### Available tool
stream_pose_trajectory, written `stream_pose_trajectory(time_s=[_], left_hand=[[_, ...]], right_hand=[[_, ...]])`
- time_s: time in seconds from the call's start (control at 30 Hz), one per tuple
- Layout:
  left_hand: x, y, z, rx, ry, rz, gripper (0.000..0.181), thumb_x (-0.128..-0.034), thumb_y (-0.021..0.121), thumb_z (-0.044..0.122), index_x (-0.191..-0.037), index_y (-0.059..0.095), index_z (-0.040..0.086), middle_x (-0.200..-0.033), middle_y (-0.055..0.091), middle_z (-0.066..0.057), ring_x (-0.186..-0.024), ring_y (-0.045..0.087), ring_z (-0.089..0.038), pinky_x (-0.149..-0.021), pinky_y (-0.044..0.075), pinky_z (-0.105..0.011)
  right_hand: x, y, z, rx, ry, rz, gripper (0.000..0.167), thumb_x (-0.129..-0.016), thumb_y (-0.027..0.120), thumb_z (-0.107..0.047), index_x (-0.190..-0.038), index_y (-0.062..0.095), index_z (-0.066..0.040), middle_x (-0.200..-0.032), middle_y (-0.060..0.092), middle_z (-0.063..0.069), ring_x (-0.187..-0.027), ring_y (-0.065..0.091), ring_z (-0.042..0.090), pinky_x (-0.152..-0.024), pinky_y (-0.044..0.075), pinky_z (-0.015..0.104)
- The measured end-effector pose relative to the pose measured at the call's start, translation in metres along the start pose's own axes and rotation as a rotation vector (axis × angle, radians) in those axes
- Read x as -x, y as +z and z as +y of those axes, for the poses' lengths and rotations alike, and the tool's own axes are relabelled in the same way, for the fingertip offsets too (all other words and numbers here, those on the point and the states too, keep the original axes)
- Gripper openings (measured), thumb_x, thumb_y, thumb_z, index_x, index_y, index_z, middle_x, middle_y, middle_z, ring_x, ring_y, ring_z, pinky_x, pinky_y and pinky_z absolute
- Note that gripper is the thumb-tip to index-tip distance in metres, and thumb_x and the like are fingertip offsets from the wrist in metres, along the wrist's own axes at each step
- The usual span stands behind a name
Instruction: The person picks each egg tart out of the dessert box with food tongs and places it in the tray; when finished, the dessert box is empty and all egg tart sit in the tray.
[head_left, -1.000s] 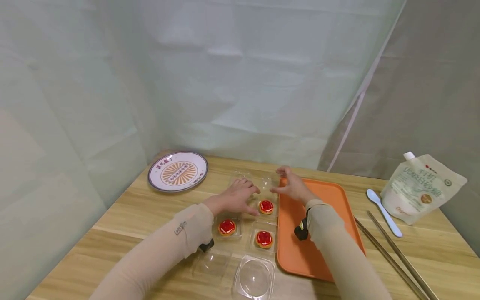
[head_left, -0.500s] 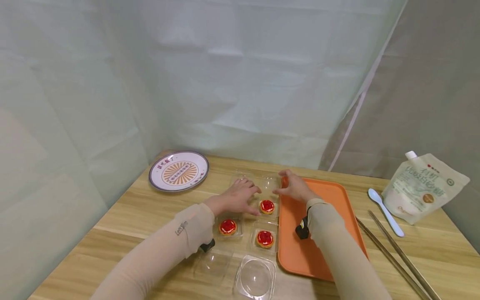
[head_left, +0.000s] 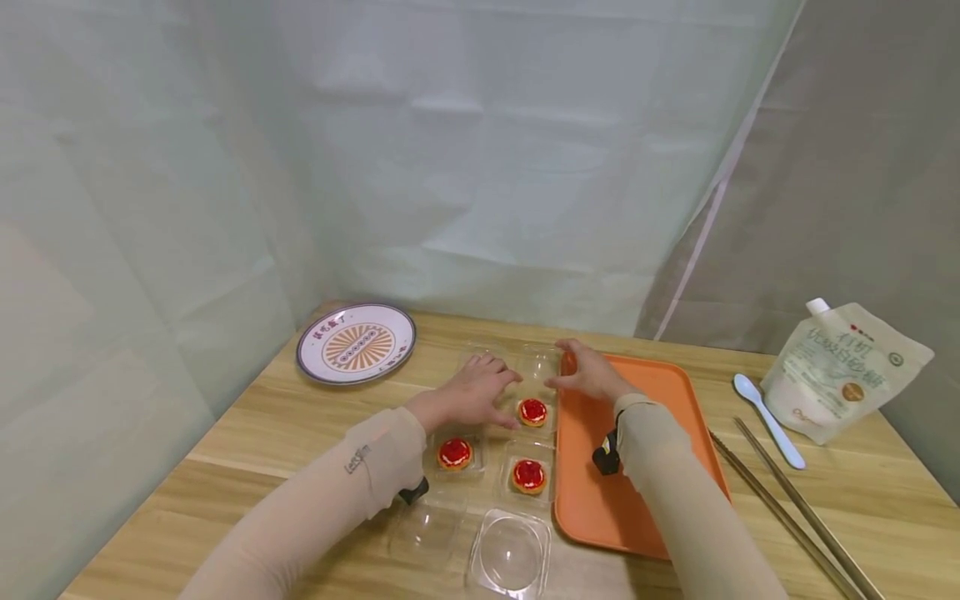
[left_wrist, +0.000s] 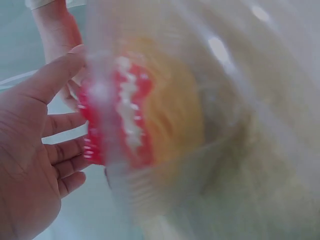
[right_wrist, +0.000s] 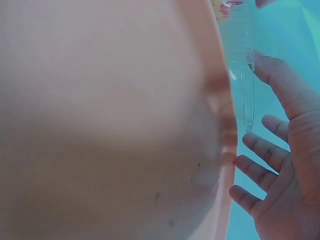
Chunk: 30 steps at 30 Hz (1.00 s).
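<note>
My left hand is relaxed and grasps nothing, fingers spread just left of the farthest visible tart; my right hand is likewise loose and unclenched, over the edge of the orange tray; the tart sits in a clear container between my hands, slightly nearer me; whether either hand touches the plastic, I cannot tell.
</note>
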<state>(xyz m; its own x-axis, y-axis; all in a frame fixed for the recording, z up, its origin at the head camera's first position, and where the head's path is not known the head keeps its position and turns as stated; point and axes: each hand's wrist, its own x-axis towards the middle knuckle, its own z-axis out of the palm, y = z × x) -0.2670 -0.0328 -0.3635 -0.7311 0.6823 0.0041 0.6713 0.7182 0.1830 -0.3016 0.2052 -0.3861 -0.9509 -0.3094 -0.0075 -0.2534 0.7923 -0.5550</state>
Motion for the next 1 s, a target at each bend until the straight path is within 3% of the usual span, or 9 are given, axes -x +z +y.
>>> stream_pose_trajectory(time_s=[0.2,0.5,0.77,1.0], left_hand=[[0.004,-0.008,0.005,0.016,0.02,0.024,0.074,-0.0769,0.074,0.052,-0.135,0.052,0.012,-0.126,0.057,-0.009,-0.124,0.045,-0.027,-0.112,0.031,-0.045],[0.019,-0.022,0.009,0.056,0.037,0.106,0.075,-0.0767,0.076,0.049,-0.136,0.052,0.011,-0.128,0.057,-0.01,-0.129,0.043,-0.031,-0.118,0.023,-0.049],[0.042,-0.035,0.02,0.044,0.067,0.196,0.078,-0.0777,0.075,0.048,-0.14,0.047,0.011,-0.132,0.055,-0.011,-0.129,0.042,-0.031,-0.117,0.025,-0.05],[0.064,-0.044,0.032,0.021,0.12,0.269,0.079,-0.0752,0.079,0.043,-0.14,0.047,0.01,-0.131,0.054,-0.012,-0.128,0.043,-0.032,-0.115,0.028,-0.051]], right_hand=[[0.006,-0.006,-0.004,-0.01,-0.03,0.04,0.079,-0.083,0.074,-0.03,-0.145,0.035,-0.002,-0.142,0.045,0.024,-0.13,0.043,0.041,-0.109,0.036,0.057],[0.023,-0.027,-0.026,0.023,-0.091,0.094,0.077,-0.086,0.07,-0.037,-0.147,0.035,-0.007,-0.154,0.031,0.021,-0.142,0.027,0.042,-0.115,0.025,0.061],[0.049,-0.043,-0.056,0.047,-0.143,0.087,0.076,-0.086,0.068,-0.044,-0.148,0.033,-0.017,-0.159,0.023,0.015,-0.145,0.021,0.04,-0.114,0.024,0.064],[0.074,-0.048,-0.078,0.121,-0.229,0.115,0.075,-0.085,0.071,-0.04,-0.147,0.037,-0.016,-0.156,0.029,0.016,-0.142,0.028,0.041,-0.112,0.028,0.063]])
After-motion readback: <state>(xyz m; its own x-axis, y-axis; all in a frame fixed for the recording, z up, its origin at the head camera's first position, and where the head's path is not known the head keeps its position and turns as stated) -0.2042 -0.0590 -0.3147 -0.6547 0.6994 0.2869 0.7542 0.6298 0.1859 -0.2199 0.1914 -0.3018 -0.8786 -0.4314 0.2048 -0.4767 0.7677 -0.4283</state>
